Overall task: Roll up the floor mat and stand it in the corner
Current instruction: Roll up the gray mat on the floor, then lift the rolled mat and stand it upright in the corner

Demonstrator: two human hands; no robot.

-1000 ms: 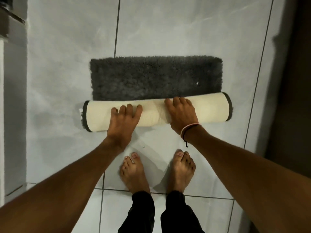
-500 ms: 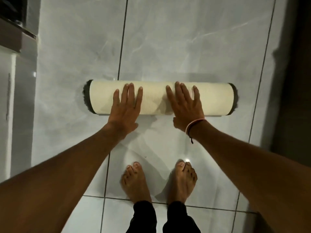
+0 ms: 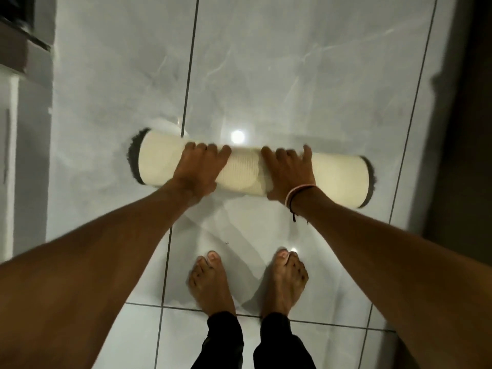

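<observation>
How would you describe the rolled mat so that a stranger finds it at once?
Look at the glossy grey tiled floor, just ahead of the person's bare feet. The rolled floor mat lies there crosswise under the left hand and right hand. It is a cream cylinder with dark shaggy pile at both ends.

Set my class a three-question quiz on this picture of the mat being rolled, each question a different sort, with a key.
1. True or false: the mat is fully rolled, with no flat pile left on the floor.
2. Which wrist wears the bracelet? A) left B) right
3. Fill in: the roll lies ____ on the tiles, not stood up.

Key
1. True: only the cream backing and dark ends show.
2. B: the right hand has it; the left hand is bare.
3. Flat; both hands grasp its middle.
</observation>
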